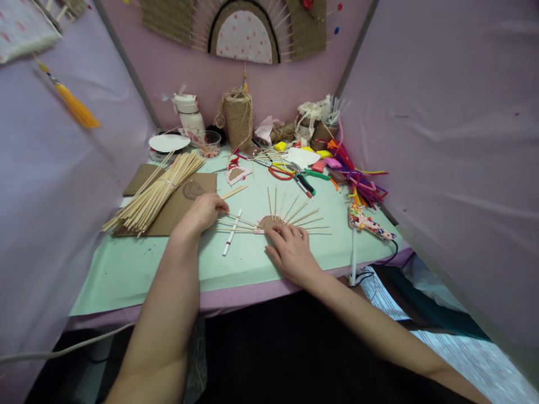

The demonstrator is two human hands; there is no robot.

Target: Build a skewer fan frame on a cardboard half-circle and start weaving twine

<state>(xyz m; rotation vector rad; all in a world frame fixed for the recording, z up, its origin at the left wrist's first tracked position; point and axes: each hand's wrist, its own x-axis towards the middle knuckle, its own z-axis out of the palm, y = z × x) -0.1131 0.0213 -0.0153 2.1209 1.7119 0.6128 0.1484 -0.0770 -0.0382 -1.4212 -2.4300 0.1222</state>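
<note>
A small cardboard half circle [266, 223] lies on the table with thin wooden sticks [298, 210] fanning out from its curved edge. Resting on it with fingers stretched is my right hand [290, 247]. My left hand [207, 210] is to the left, thumb and fingers pinched at the outer end of one wooden stick [236, 216] that runs toward the half circle. A white marker pen [232, 233] lies between my hands, by the left-hand sticks. The part of the half circle beneath my right fingers is hidden.
A bundle of wooden sticks [162, 193] lies on brown cardboard [206, 182] at left. Scissors [281, 173], pliers [314, 174] and pipe cleaners [362, 179] lie behind. A patterned glue gun [370, 223] is at right. A twine spool [238, 120] and bottle [190, 115] stand at back.
</note>
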